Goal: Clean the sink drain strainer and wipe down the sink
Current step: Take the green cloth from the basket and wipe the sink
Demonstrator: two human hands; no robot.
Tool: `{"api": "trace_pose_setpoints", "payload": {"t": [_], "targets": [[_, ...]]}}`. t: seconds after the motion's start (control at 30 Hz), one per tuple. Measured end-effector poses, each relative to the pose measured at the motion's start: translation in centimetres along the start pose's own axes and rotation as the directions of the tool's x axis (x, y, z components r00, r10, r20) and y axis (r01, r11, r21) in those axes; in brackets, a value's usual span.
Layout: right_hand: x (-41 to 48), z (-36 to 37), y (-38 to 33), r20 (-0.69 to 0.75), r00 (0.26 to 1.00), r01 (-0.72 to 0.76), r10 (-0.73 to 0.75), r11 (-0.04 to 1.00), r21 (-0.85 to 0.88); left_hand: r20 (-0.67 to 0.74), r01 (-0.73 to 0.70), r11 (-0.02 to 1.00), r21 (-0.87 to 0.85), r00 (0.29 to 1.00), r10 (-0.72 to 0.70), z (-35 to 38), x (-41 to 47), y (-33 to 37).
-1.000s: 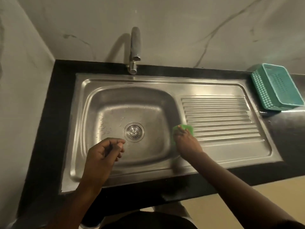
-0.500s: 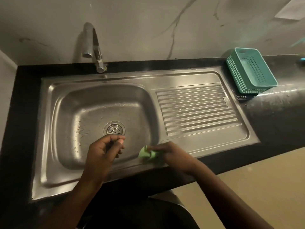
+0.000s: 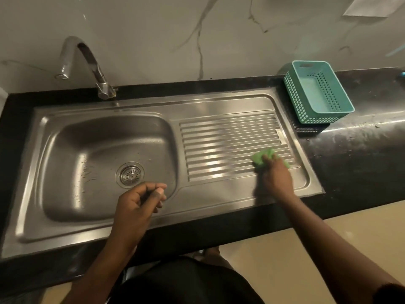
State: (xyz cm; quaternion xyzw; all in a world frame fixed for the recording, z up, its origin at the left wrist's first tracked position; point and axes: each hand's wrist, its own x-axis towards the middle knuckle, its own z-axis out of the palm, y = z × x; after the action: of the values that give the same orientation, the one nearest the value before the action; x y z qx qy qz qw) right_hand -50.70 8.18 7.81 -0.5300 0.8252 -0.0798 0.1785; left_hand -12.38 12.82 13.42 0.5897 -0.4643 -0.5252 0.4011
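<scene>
A stainless steel sink [image 3: 65, 163] has a basin on the left and a ribbed drainboard [image 3: 228, 145] on the right. The round metal drain strainer [image 3: 130, 174] sits in the basin floor, with water drops around it. My right hand [image 3: 276, 176] presses a green sponge [image 3: 262, 159] onto the right part of the drainboard ribs. My left hand [image 3: 140, 202] hovers over the basin's front right corner, fingers curled loosely; I see nothing in it.
A curved chrome tap [image 3: 87, 64] stands behind the basin. A teal perforated basket [image 3: 317, 93] rests on the black counter [image 3: 361, 154] right of the sink. A marble-patterned wall runs behind. The counter's front edge is near my body.
My right hand has carried the sponge from the sink's front rim rightwards onto the drainboard ribs. My left hand stays curled above the basin. The view has shifted.
</scene>
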Motion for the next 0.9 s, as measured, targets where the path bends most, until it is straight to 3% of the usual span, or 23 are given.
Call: {"api": "trace_pose_setpoints", "payload": {"t": [0.17, 0.3, 0.37, 0.47, 0.53, 0.6, 0.7, 0.8, 0.9], "targets": [[-6.0, 6.1, -5.8, 0.161, 0.946, 0.285, -0.280, 0.958, -0.010, -0.072, 0.030, 1.000, -0.005, 0.997, -0.031, 3.5, -1.5, -0.9], [-10.8, 9.3, -13.2, 0.347, 0.736, 0.575, -0.582, 0.807, 0.134, -0.096, 0.030, 1.000, -0.002, 0.995, -0.030, 5.7, -2.1, -0.8], [-11.6, 8.6, -14.8, 0.400, 0.659, 0.593, -0.637, 0.767, 0.244, -0.097, 0.009, 1.000, 0.016, 0.995, -0.007, 6.2, -2.1, -0.4], [-11.1, 5.7, -14.1, 0.418, 0.640, 0.479, -0.645, 0.760, 0.438, -0.085, -0.016, 0.999, 0.031, 0.996, 0.018, 6.1, -2.0, -0.2], [-10.7, 3.9, -12.0, 0.370, 0.678, 0.437, -0.635, 0.753, 0.491, -0.051, -0.028, 0.999, 0.021, 0.998, 0.029, 6.0, -1.9, -0.2], [-10.0, 2.0, -8.7, 0.246, 0.781, 0.397, -0.574, 0.761, 0.513, -0.015, -0.034, 0.999, 0.001, 0.999, 0.034, 5.8, -1.7, -0.4], [-8.7, -0.3, -2.0, 0.093, 0.942, 0.236, -0.323, 0.832, 0.502, 0.050, -0.022, 1.000, -0.001, 0.998, 0.022, 5.3, -1.4, -0.6], [-7.8, -1.2, 3.7, -0.013, 0.997, 0.080, -0.080, 0.962, 0.260, 0.094, -0.031, 0.999, -0.007, 0.995, 0.032, 4.5, -1.1, -0.6], [-8.3, 0.6, 4.4, 0.047, 0.999, -0.019, 0.016, 0.998, 0.066, 0.117, -0.034, 0.999, -0.018, 0.992, 0.036, 3.8, -1.0, -0.5]]}}
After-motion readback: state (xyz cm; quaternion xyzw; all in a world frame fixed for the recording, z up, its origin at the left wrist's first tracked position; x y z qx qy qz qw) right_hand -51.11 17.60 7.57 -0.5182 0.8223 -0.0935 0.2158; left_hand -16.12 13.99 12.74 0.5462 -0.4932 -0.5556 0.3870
